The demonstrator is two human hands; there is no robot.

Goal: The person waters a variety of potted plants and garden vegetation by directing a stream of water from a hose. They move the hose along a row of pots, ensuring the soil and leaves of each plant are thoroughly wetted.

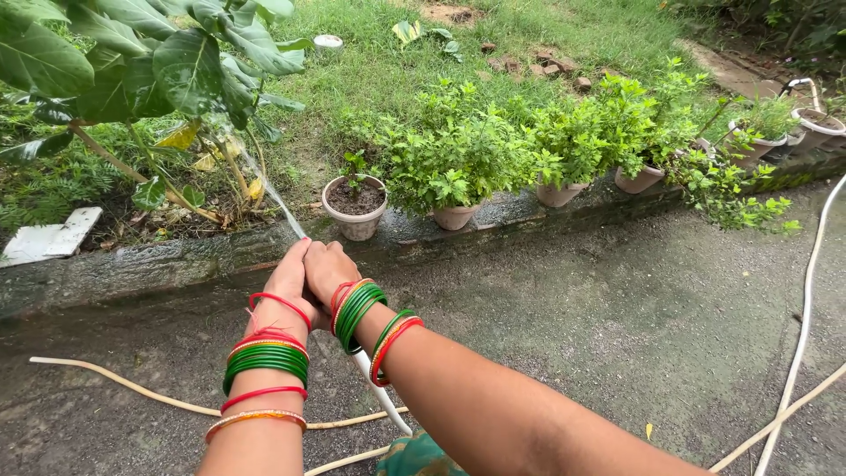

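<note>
You have no packages, labels, signs or screens in front of you here.
</note>
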